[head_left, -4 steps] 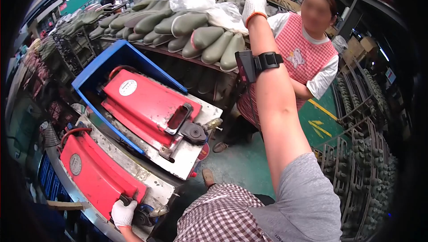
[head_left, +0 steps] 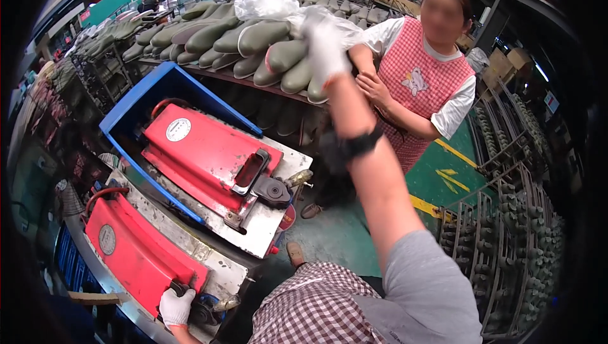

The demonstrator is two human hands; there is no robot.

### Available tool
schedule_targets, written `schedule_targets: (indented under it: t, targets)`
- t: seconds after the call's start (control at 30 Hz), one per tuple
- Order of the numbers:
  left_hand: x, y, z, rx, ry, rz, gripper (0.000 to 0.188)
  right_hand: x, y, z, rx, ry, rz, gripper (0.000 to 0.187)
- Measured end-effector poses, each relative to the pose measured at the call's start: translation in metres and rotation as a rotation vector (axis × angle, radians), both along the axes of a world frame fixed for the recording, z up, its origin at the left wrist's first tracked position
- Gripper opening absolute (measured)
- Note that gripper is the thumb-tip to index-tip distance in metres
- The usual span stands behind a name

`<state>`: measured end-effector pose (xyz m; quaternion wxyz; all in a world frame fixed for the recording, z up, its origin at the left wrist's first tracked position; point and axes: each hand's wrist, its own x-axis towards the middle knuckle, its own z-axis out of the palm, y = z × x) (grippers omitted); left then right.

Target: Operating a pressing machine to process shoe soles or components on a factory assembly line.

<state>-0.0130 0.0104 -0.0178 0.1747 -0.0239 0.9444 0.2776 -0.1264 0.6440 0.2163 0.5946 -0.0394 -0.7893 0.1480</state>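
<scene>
Bottom left of frame: my left hand point(head_left: 175, 306), white glove, fingers curled shut around dark handle point(head_left: 180, 289) on near red mould press point(head_left: 136, 252). Centre left: second red press point(head_left: 209, 154) in blue frame point(head_left: 136, 106). Upper centre: my right hand point(head_left: 324, 46), gloved, blurred, raised at green boots point(head_left: 278, 56) on rack; grip unclear. Person in pink checked apron point(head_left: 418, 84) upper right.

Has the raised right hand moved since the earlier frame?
Yes. The right hand, gloved and blurred, has come down and leftward against the shelf of green boots, from above them to in front of them.
</scene>
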Motion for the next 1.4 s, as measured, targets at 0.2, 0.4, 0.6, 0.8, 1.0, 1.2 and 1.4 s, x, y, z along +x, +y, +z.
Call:
schedule_targets:
  t: [0.2, 0.4, 0.6, 0.8, 1.0, 1.2, 1.4]
  targets:
    - [0.007, -0.005, 0.011, -0.069, 0.024, -0.017, 0.033, 0.095, -0.217, -0.169, -0.442, -1.092, 1.010, 0.025]
    - [0.010, -0.010, 0.011, -0.149, 0.021, -0.024, 0.039, 0.144, -0.319, -0.249, -0.416, -1.639, 1.230, 0.046]
    - [0.011, -0.005, 0.016, -0.168, 0.035, -0.036, 0.045, 0.157, -0.374, -0.270, -0.247, -1.772, 1.181, 0.062]
    - [0.009, -0.008, 0.008, -0.195, 0.056, -0.057, 0.052, 0.168, -0.425, -0.274, 0.043, -1.879, 1.207, 0.070]
    - [0.012, -0.006, 0.016, -0.199, 0.074, -0.086, 0.054, 0.175, -0.446, -0.292, -0.038, -1.769, 1.138, 0.067]
    - [0.011, -0.004, 0.017, -0.207, 0.090, -0.119, 0.054, 0.174, -0.448, -0.315, -0.315, -1.857, 1.134, 0.073]
    - [0.013, -0.013, 0.006, -0.155, 0.164, -0.114, 0.056, 0.183, -0.456, -0.312, -0.335, -1.751, 1.116, 0.059]
